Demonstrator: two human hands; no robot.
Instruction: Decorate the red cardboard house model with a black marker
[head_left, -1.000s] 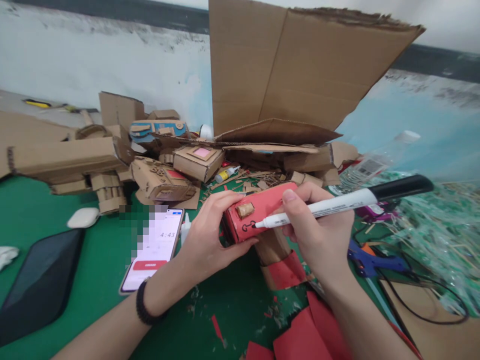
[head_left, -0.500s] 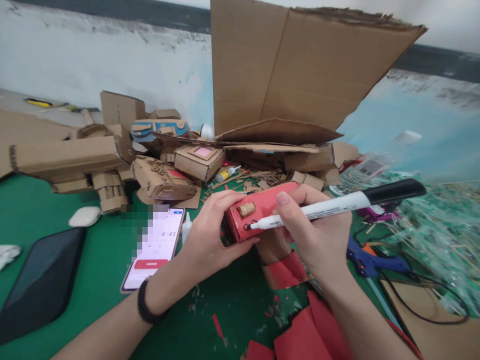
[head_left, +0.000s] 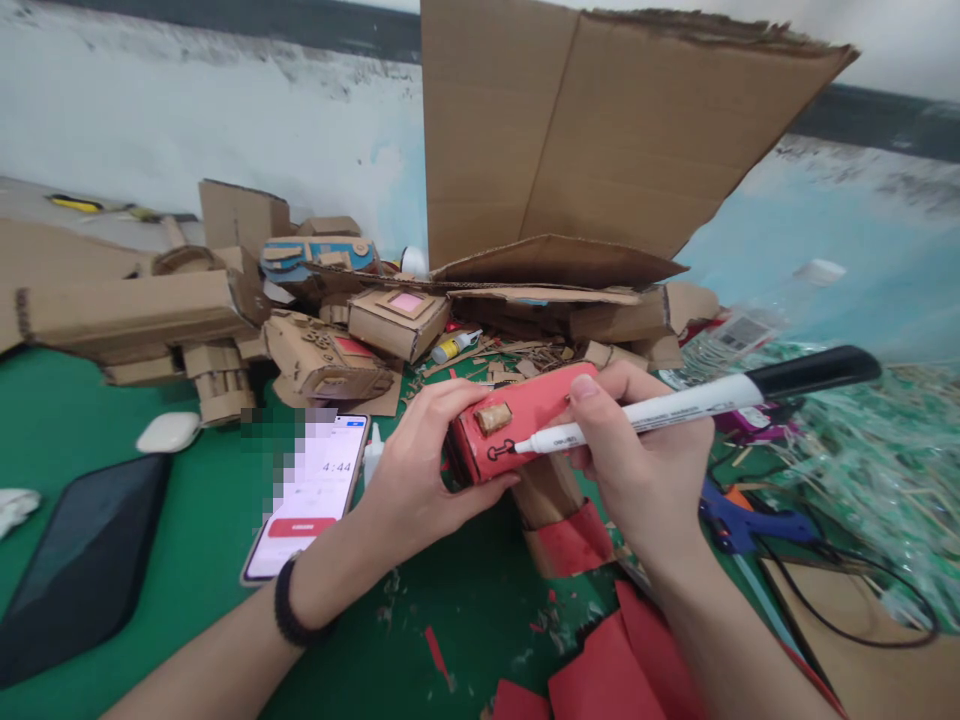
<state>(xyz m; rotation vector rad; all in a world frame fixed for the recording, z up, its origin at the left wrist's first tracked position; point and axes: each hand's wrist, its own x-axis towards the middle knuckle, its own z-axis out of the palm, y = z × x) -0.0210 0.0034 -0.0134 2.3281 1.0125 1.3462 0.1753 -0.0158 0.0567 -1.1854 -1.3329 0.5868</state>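
A small red paper-covered cardboard box (head_left: 536, 405) with a brown cardboard knob on its side is held above the green mat. My left hand (head_left: 420, 470) is closed around its left end. My right hand (head_left: 637, 465) grips a white marker with a black cap (head_left: 697, 402), thumb resting on the box's top edge. The marker's tip touches the red side just below the knob, where a small black outline is drawn.
A smartphone showing a timer (head_left: 311, 495) lies left of my left hand, a dark tablet (head_left: 79, 560) farther left. Cardboard models and scraps (head_left: 322, 350) pile behind, under a big cardboard sheet (head_left: 600, 130). Red paper pieces (head_left: 592, 665) lie near; a blue glue gun (head_left: 750, 525) sits right.
The marker tip slid a little left and then back right along the red side, adding to the black drawing. The phone timer went from 4:43 to 4:44. My left hand stayed put.
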